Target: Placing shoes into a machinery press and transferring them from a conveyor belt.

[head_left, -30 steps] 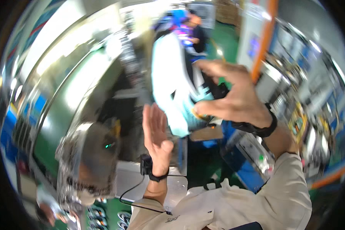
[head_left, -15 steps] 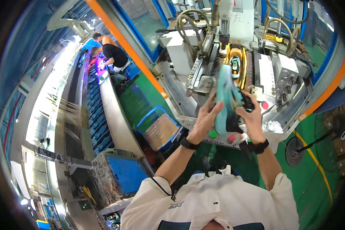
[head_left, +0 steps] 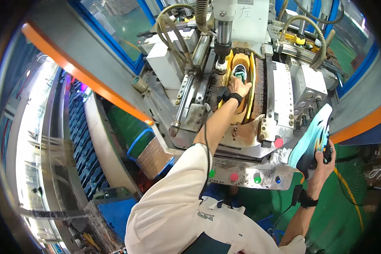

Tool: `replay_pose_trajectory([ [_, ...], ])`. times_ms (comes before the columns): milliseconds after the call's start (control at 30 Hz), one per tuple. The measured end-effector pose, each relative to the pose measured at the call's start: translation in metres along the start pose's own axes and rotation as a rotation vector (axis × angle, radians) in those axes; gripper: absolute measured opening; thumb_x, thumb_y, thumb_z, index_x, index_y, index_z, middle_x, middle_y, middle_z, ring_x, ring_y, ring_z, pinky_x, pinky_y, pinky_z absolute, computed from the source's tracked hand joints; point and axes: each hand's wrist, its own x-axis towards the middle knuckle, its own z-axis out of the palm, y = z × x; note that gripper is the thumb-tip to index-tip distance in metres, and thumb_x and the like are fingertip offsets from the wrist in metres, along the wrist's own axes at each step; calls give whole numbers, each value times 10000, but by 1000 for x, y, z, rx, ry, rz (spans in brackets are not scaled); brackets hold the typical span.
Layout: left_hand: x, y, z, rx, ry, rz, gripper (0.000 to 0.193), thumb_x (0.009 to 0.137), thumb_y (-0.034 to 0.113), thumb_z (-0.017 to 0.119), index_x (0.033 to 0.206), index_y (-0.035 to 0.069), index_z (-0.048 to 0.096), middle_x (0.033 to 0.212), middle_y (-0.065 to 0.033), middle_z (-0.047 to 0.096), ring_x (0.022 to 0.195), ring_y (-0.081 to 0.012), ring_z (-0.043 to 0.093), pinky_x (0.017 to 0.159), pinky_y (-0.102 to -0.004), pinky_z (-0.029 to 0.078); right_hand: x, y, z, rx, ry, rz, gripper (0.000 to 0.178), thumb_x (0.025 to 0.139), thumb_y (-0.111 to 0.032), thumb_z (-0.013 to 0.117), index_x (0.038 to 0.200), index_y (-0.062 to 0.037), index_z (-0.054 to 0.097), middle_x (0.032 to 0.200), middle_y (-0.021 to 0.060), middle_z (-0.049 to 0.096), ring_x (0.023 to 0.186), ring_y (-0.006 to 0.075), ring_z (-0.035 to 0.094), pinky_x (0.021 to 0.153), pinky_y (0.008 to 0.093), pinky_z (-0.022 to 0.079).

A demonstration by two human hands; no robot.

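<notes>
My left hand [head_left: 240, 87] reaches into the machine's yellow cradle [head_left: 252, 80]. Its fingers close on the near part of a small-looking dark, white and turquoise shoe [head_left: 240, 70] that lies there; the hand covers some of it. Out to the right, past the machine's front corner, my right hand [head_left: 324, 163] grips another shoe [head_left: 313, 139], turquoise with black parts. That shoe is tilted, its pale sole edge toward the upper right. Dark bands circle both my wrists.
A vertical press cylinder [head_left: 223, 36] stands just left of the cradle, with hoses and metal blocks around. Coloured buttons [head_left: 234, 177] line the machine's front edge. An orange-edged frame [head_left: 84, 76] borders the left side, beyond it a blue cart [head_left: 154, 158] and a conveyor [head_left: 78, 127].
My hands, both at the one shoe before, have parted. The right carried the turquoise shoe rightward; the left let go and reached into the cradle. The view has shifted toward the machine.
</notes>
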Motion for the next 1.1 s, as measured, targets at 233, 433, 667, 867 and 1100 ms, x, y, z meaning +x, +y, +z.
replay_pose_trajectory([
  [233, 0, -4, -39, -785, -132, -136, 273, 727, 108, 732, 919, -61, 637, 902, -165, 687, 795, -302, 677, 697, -374, 533, 99, -13, 67, -372, -52, -129, 407, 796, -74, 672, 1185, 16, 595, 1055, 61, 625, 915, 129, 574, 833, 266, 460],
  [433, -137, -39, -180, -1249, -628, -259, 326, 868, 106, 676, 1160, -11, 592, 1046, -83, 673, 888, -176, 669, 762, -339, 562, 187, 9, 234, -711, -523, -199, 405, 707, -240, 727, 965, 61, 648, 886, 169, 677, 801, 228, 640, 719, 342, 489],
  [667, -289, -89, -336, -1129, -159, -300, 464, 844, 71, 632, 1282, -28, 517, 1149, -85, 613, 1057, -180, 599, 928, -303, 467, 165, 116, 387, -1167, -605, -157, 456, 694, -257, 720, 1050, 19, 652, 1069, 259, 664, 1060, 375, 635, 892, 427, 517],
  [867, -390, -134, -370, -1099, 372, -411, 396, 862, 94, 659, 1228, -12, 552, 1068, -73, 658, 925, -179, 666, 808, -296, 545, 131, 178, 414, -1201, -461, -264, 417, 832, -267, 605, 1079, 35, 458, 1035, 266, 671, 989, 413, 659, 865, 472, 528],
  [1100, -487, -154, -332, -1215, 724, -516, 269, 883, 133, 646, 1134, 42, 608, 964, -13, 660, 837, -124, 642, 651, -244, 498, 6, 85, 311, -772, -862, -747, 274, 878, -197, 599, 1100, -37, 591, 954, 221, 669, 910, 423, 629, 747, 499, 492],
])
